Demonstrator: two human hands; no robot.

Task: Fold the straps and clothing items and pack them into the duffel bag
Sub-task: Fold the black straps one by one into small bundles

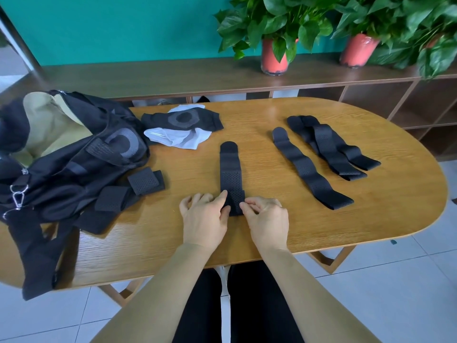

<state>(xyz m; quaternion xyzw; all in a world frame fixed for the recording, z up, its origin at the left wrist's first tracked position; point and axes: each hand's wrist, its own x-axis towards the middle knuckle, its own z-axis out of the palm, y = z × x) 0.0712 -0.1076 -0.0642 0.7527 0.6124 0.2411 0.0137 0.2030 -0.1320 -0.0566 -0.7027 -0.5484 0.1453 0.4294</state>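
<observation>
Pinching the near end of the black perforated strap [231, 180] between both hands: left hand [204, 219] on its left edge, right hand [267, 219] on its right, fingers curled. Lying flat on the wooden table [309, 229], stretching away from the hands, right of the open duffel bag [61, 174].

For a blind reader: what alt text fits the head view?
A left hand and right hand pinch the near end of a black strap on a wooden table. An open duffel bag sits left, more straps right.
</observation>
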